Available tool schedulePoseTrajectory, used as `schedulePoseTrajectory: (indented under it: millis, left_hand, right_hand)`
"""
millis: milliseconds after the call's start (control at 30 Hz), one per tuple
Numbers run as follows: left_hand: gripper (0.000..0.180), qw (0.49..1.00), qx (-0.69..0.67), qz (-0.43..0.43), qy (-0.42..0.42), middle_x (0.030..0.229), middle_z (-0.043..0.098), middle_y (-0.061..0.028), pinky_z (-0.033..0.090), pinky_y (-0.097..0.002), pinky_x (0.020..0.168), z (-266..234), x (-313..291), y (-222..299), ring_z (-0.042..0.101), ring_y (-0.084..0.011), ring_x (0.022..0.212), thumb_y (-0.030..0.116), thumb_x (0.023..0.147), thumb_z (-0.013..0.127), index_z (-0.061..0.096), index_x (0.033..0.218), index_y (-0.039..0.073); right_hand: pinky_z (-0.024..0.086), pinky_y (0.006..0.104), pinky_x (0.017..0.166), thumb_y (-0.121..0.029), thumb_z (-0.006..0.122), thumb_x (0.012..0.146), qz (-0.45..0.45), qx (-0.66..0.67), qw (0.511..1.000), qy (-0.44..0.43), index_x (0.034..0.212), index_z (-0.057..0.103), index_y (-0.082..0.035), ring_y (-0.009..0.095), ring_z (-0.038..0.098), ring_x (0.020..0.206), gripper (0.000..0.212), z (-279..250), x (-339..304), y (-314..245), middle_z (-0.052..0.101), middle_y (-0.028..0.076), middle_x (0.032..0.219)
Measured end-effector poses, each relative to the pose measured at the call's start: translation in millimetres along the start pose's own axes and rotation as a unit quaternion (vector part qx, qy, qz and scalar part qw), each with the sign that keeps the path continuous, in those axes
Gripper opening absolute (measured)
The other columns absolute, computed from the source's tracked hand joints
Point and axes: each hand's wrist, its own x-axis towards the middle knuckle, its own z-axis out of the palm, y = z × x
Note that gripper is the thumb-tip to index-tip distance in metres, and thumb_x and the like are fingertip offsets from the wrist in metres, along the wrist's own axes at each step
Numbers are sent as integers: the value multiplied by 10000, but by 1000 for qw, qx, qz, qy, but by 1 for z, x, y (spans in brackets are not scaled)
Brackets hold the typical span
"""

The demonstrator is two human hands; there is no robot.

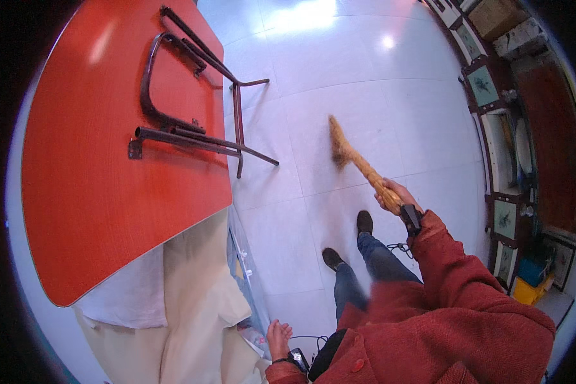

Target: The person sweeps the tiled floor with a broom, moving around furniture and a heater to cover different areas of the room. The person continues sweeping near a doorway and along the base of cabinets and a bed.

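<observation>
- One red folding table point(96, 173), metal legs point(238, 116) showing, over on the left.
- One straw broom point(344, 150), slanting over the tiled floor point(371, 77).
- Two dark shoes point(365, 222), nearby.
- Two hands, apart: right hand point(398, 194) clasped round the handle point(371, 175), left hand point(279, 338) free, loosely curled.

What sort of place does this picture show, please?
Probably a room in a home, though not certainly: a red tabletop with metal legs, dark cabinets with decorated panels, and a pale tiled floor.
</observation>
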Motion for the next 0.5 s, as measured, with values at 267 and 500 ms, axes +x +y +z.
schedulePoseTrajectory:
  millis: [267, 500]
  left_hand:
    - [405, 999, 30, -5, 16, 885, 516, -127, 460, -299, 608, 19, 1, 17, 531, -204, 719, 291, 824, 486, 375, 1144, 69]
    - [316, 1000, 21, 10, 3, 811, 521, -117, 467, -321, 552, 43, 13, 38, 539, -221, 647, 300, 806, 517, 416, 1039, 111]
  right_hand:
    - [459, 270, 436, -157, 464, 765, 20, -3, 1000, 6, 1013, 320, -103, 157, 493, 515, 292, -2, -57, 30, 464, 77, 698]
    - [444, 269, 487, -97, 479, 698, 90, -258, 962, -14, 1135, 345, -16, 150, 514, 549, 464, -39, -104, 60, 482, 63, 751]
